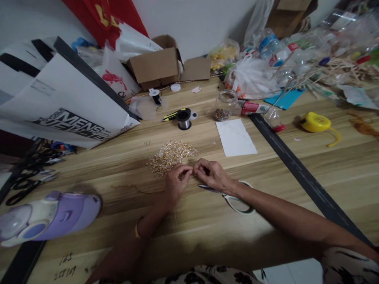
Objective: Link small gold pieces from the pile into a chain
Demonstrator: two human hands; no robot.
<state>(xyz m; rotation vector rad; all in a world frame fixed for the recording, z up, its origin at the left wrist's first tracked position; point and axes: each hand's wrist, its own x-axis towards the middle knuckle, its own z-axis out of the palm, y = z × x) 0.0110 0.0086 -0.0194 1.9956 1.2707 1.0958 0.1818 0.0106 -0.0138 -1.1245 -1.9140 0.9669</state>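
Observation:
My left hand (pixel 177 182) and my right hand (pixel 212 173) meet fingertip to fingertip in the middle of the wooden table. Both are pinched closed on something too small to make out. Just beyond them lies a loose heap of gold and silvery beads (pixel 171 154). A thin beaded strand (pixel 137 189) trails on the wood to the left of my left hand. White-handled scissors (pixel 241 207) lie partly beneath my right hand and wrist, blades pointing left. Past the heap stand a spool of fine wire (pixel 184 120) and a black and yellow cutter (pixel 169 116).
A white paper (pixel 237 138), a bead jar (pixel 224 106) and a yellow tape measure (pixel 316 121) lie to the right. Black scissors (pixel 26 181), a purple bottle (pixel 69 215) and a big paper bag (pixel 74 98) are left. Boxes (pixel 155 65) and plastic bottles line the back.

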